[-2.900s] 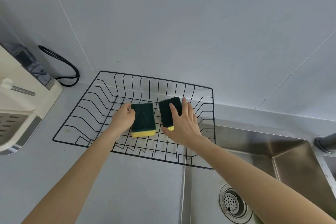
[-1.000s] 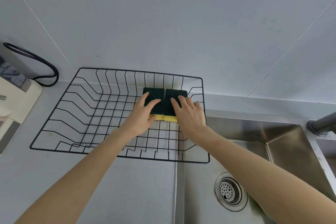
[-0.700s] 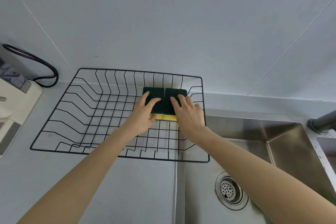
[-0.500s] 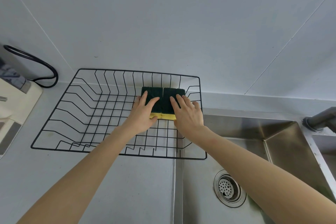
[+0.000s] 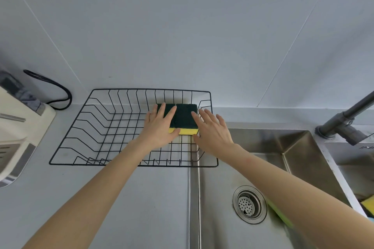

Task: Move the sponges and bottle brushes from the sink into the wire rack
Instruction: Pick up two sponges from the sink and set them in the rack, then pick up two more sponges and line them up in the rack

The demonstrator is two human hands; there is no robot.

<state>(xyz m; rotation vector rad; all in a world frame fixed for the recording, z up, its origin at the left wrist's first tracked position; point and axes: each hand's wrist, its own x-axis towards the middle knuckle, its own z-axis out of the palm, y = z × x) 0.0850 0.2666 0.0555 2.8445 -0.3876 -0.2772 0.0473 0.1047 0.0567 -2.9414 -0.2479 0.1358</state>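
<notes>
Head view, black wire rack [image 5: 85, 127], two rectangular green-yellow sponges [image 5: 183, 118], steel sink [image 5: 293, 151]

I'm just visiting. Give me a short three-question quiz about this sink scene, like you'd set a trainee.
1. True or false: both sponges lie inside the wire rack.
2. Which hand rests flat on a sponge? A) left hand B) right hand
3. Fill in: the sponges lie green side ____.

Key: 1 true; 2 A (the right hand's fingers are spread, beside the sponge); 3 up.
</notes>
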